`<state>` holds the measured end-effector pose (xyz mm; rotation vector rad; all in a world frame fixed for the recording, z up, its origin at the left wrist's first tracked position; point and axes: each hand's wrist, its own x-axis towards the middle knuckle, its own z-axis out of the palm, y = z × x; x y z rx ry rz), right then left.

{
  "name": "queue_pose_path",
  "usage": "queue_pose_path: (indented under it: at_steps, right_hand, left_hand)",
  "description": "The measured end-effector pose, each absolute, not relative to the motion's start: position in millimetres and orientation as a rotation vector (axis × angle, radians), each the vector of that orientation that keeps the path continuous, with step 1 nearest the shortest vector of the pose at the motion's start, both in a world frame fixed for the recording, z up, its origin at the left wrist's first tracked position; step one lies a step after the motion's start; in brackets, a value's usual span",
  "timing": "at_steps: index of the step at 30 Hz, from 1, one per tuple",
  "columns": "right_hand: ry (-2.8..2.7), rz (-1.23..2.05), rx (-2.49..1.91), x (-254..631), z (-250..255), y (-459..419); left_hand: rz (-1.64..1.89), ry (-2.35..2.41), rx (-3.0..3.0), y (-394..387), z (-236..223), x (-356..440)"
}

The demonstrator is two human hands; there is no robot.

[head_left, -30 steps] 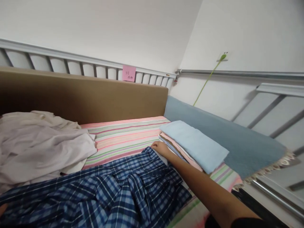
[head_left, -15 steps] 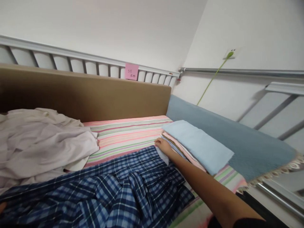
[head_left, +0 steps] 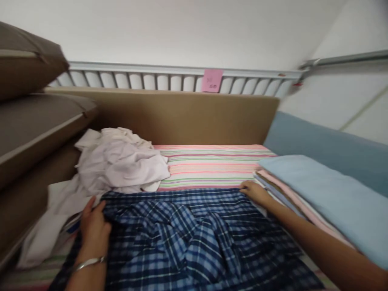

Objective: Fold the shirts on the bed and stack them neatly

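Note:
A blue plaid cloth (head_left: pixel 188 238) lies spread and rumpled over the striped sheet (head_left: pixel 209 165) in front of me. My left hand (head_left: pixel 95 228), a bracelet on its wrist, pinches the cloth's far left corner. My right hand (head_left: pixel 254 192) grips the cloth's far right corner, close beside a stack of folded cloths (head_left: pixel 327 198) with a light blue one on top.
A crumpled pile of white cloth (head_left: pixel 121 161) lies at the back left. Brown cushions (head_left: pixel 27 129) are stacked at the left. A tan headboard (head_left: pixel 188 117) and a white rail with a pink note (head_left: pixel 211 80) run along the back. A blue-grey pad (head_left: pixel 321 137) lines the right wall.
The view has swung left, bringing my left hand and the brown cushions into sight. The plaid cloth's far edge now lies stretched between both hands. My right hand stays at its corner.

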<state>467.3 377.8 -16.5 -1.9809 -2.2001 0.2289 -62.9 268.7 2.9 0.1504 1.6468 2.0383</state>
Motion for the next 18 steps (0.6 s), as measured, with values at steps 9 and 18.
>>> queue_pose_path:
  at_steps: [9, 18]
  right_hand:
    - [-2.086, 0.111, -2.151, 469, -32, 392]
    - [-2.32, -0.033, -1.734, 414, -67, 340]
  left_hand:
    - [2.036, 1.626, 0.229, 275, -12, -67]
    - [1.856, 1.938, 0.776, 260, -4, -45]
